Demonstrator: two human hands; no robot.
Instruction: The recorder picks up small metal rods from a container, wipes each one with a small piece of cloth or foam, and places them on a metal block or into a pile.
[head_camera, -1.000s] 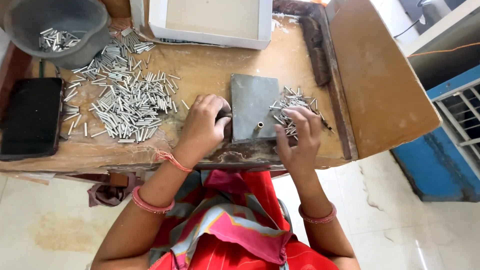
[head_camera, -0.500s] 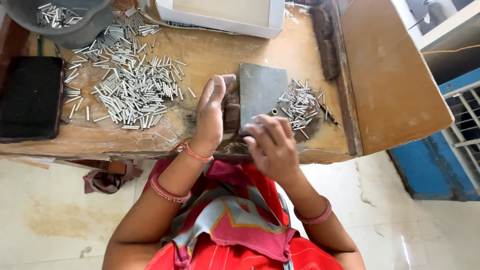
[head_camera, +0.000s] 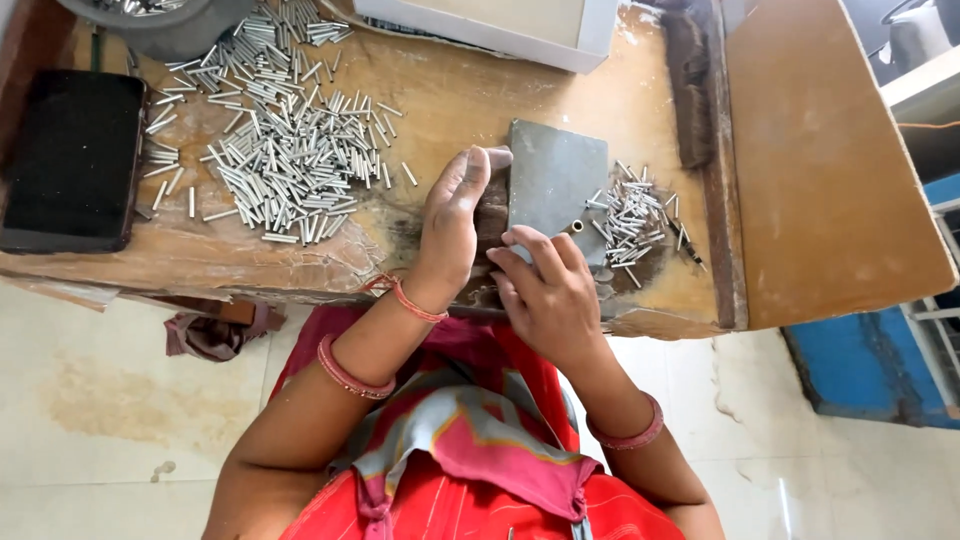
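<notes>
Since a second ago our right hand (head_camera: 550, 295) has left the small heap of metal pins (head_camera: 632, 222) for the grey metal block (head_camera: 553, 190) on the surface (head_camera: 450, 90), fingers curled, its grip unclear, while our left hand (head_camera: 452, 215) rests open against the block's left edge.

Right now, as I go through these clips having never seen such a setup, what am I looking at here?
One camera, worn on a person's head, looks straight down at their own two bare hands; there is no machine. The left hand rests edge-on against a grey metal block on a worn wooden workbench. The right hand touches the block's near edge; whether it pinches anything is hidden. A large heap of short metal tubes lies left, a smaller pile right. Also there: a black tray, a grey bowl, a white box.
</notes>
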